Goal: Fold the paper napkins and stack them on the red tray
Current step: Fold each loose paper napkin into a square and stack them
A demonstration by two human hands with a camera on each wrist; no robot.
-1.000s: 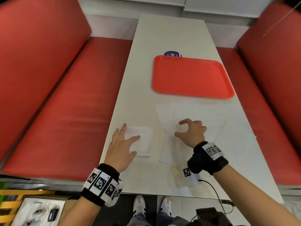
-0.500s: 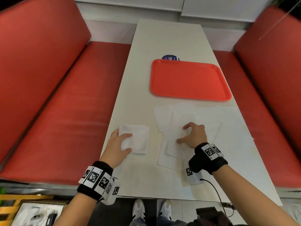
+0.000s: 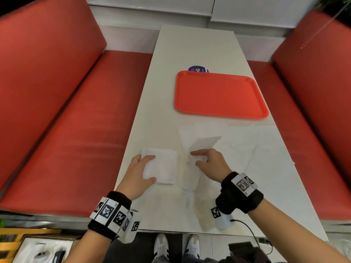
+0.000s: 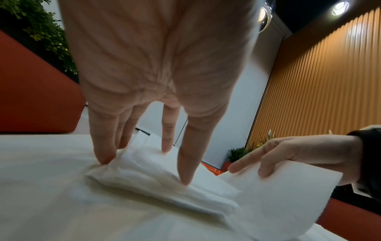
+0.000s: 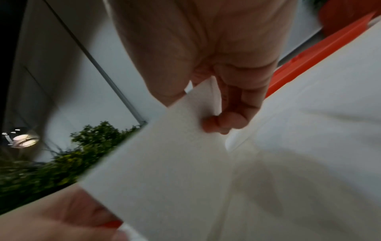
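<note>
A folded white napkin (image 3: 165,168) lies near the table's left edge. My left hand (image 3: 152,168) grips it, with fingers at its far left edge and thumb (image 4: 185,164) on its near side. To its right my right hand (image 3: 195,158) pinches an unfolded napkin sheet (image 3: 206,143) between thumb and fingers (image 5: 226,120) and holds it lifted off the table. Several more flat napkins (image 3: 247,145) lie spread under and beside it. The red tray (image 3: 220,95) sits farther back with nothing on it.
Red bench seats (image 3: 76,130) run along both sides of the white table (image 3: 190,44). A round blue sticker (image 3: 197,69) peeks out behind the tray. A cable (image 3: 250,234) hangs off the near table edge; a box (image 3: 38,249) sits on the floor at lower left.
My left hand went from lying flat on the folded napkin to gripping its left edge. My right hand picked one sheet from the spread napkins and lifted it toward the left.
</note>
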